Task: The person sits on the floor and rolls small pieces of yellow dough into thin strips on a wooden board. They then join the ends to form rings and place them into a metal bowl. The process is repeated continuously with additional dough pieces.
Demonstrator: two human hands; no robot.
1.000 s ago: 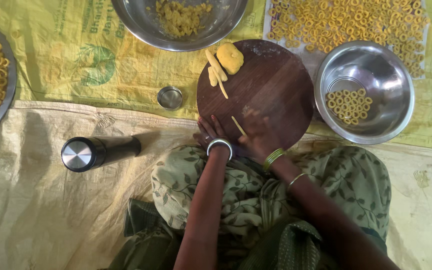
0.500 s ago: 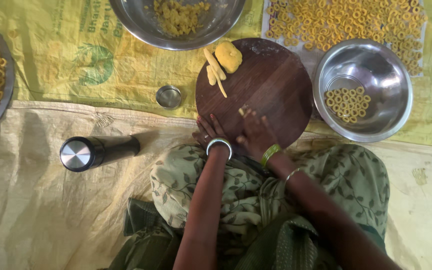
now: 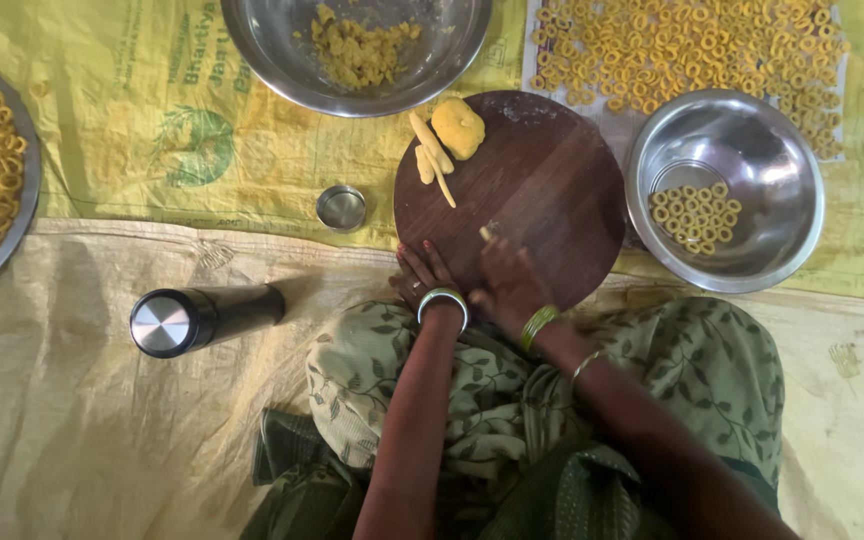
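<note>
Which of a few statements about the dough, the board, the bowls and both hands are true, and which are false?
1. The right hand pinches a small piece of dough over the round wooden board. True.
2. The left hand holds the dark flask. False: it rests on the board's near edge.
3. The bowl on the right holds dough rings. True.
4. The dough ball lies in a bowl. False: it sits on the board.

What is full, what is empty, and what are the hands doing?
Left hand: flat on the round wooden board.
Right hand: pinching a small dough piece.
Big steel bowl: holds some dough.
Right steel bowl: few rings inside.
Black flask: lying down, closed.
Small steel cup: upright.
</note>
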